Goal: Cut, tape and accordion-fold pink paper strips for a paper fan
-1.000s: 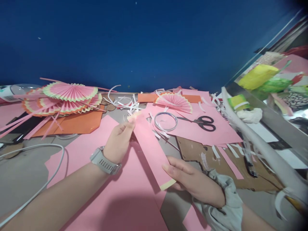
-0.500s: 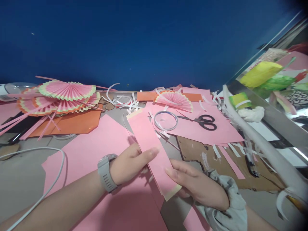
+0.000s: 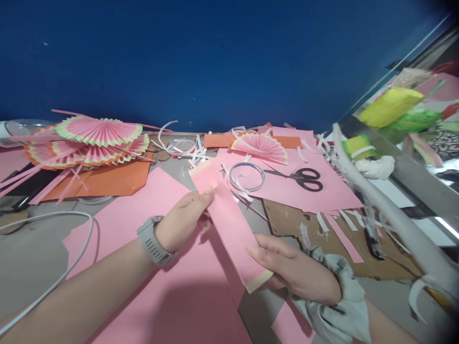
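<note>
Between my hands is a long folded strip of pink paper [image 3: 229, 217] with pale yellow edges at both ends, tilted from upper left to lower right. My left hand [image 3: 188, 212], with a grey watch on its wrist, pinches the strip's left edge near the upper end, thumb on top. My right hand [image 3: 283, 265], with a grey-green scrunchie at the wrist, grips the lower right edge, thumb on top and the other fingers partly hidden beneath. Just beyond the strip lie a roll of tape [image 3: 231, 177] and black-handled scissors [image 3: 309, 180].
Pleated pink paper fans [image 3: 102, 131] are stacked at the left on an orange sheet [image 3: 118, 179]. Another fan [image 3: 260, 147] lies at the back. Large pink sheets [image 3: 143, 224], a cardboard piece [image 3: 287, 222], a cutter [image 3: 374, 244] and white paper scraps are spread about. A white cable [image 3: 93, 229] loops at left.
My left hand has slid up and left along the strip, from its middle towards its upper end. My right hand keeps its hold at the lower end.
</note>
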Demonstrator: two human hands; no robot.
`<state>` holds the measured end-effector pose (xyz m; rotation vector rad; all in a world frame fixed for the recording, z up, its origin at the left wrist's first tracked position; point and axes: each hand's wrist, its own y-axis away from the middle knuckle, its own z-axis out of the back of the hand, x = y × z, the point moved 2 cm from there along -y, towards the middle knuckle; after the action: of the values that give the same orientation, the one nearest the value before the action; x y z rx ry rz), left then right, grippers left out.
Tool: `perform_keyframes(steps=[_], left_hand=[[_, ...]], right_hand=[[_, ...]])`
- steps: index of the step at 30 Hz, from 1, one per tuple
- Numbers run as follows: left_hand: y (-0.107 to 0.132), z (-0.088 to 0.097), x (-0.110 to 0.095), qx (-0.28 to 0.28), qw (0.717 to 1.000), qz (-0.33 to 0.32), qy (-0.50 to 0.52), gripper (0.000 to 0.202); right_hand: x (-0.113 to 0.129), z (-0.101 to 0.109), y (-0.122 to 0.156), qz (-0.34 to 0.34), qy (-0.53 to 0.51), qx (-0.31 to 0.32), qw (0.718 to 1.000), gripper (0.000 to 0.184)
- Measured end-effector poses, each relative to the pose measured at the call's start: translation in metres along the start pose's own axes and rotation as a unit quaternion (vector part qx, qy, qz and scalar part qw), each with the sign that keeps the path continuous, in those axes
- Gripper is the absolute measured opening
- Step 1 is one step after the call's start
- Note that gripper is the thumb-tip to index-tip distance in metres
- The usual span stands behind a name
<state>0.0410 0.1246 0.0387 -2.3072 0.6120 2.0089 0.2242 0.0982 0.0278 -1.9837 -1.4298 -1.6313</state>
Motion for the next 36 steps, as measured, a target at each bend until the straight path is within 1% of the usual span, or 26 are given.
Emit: perform_keyframes(steps=[4, 8, 10, 13, 15, 18, 20, 22, 24, 25, 26, 28, 31, 32, 36], left_hand=[[-0.006, 0.011, -0.002, -0.066, 0.997, -0.031, 0.029, 0.046], [-0.009, 0.017, 0.001, -0.087, 0.995, -0.038, 0.031, 0.042], [-0.009, 0.017, 0.002, -0.096, 0.994, -0.042, 0.034, 0.04], [-0.008, 0.015, 0.003, -0.128, 0.99, -0.046, 0.05, 0.037], [-0.007, 0.014, 0.003, -0.146, 0.986, -0.046, 0.062, 0.034], [-0.007, 0.013, 0.001, -0.159, 0.983, -0.049, 0.079, 0.027], [-0.005, 0.011, 0.001, -0.17, 0.98, -0.049, 0.092, 0.026], [-0.002, 0.005, 0.003, -0.151, 0.984, -0.038, 0.082, 0.034], [0.003, -0.004, 0.007, -0.08, 0.996, -0.015, 0.036, 0.046], [0.005, -0.01, 0.01, -0.04, 0.999, 0.001, 0.004, 0.049], [0.007, -0.014, 0.012, -0.018, 1.0, 0.008, -0.009, 0.05], [0.01, -0.021, 0.017, 0.018, 0.999, 0.014, -0.027, 0.052], [0.011, -0.026, 0.02, 0.068, 0.996, 0.013, -0.064, 0.058], [0.01, -0.026, 0.02, 0.075, 0.993, 0.012, -0.085, 0.061], [0.008, -0.024, 0.018, 0.062, 0.986, 0.016, -0.155, 0.064]], right_hand=[[0.002, -0.001, 0.0, 0.001, -0.001, 0.0, 1.0, 0.034], [0.002, 0.001, -0.001, -0.006, -0.002, -0.002, 1.0, 0.032], [0.001, 0.003, -0.002, -0.006, 0.001, 0.002, 1.0, 0.031], [0.0, 0.004, -0.002, 0.001, 0.008, 0.001, 1.0, 0.031], [0.0, 0.004, -0.002, 0.004, 0.024, -0.003, 1.0, 0.032], [0.001, 0.003, -0.003, 0.003, 0.058, -0.007, 0.998, 0.033], [0.002, 0.002, -0.003, 0.006, 0.073, -0.014, 0.997, 0.032], [0.003, 0.002, -0.004, 0.023, 0.084, -0.025, 0.996, 0.031], [0.004, 0.001, -0.004, 0.045, 0.093, -0.035, 0.994, 0.029], [0.005, 0.001, -0.005, 0.053, 0.094, -0.038, 0.993, 0.029], [0.006, 0.002, -0.005, 0.06, 0.095, -0.043, 0.993, 0.029], [0.008, 0.003, -0.005, 0.074, 0.1, -0.056, 0.991, 0.029], [0.011, 0.004, -0.004, 0.099, 0.128, -0.066, 0.985, 0.028], [0.012, 0.004, -0.004, 0.1, 0.139, -0.066, 0.983, 0.028], [0.012, 0.004, -0.003, 0.091, 0.154, -0.071, 0.981, 0.026]])
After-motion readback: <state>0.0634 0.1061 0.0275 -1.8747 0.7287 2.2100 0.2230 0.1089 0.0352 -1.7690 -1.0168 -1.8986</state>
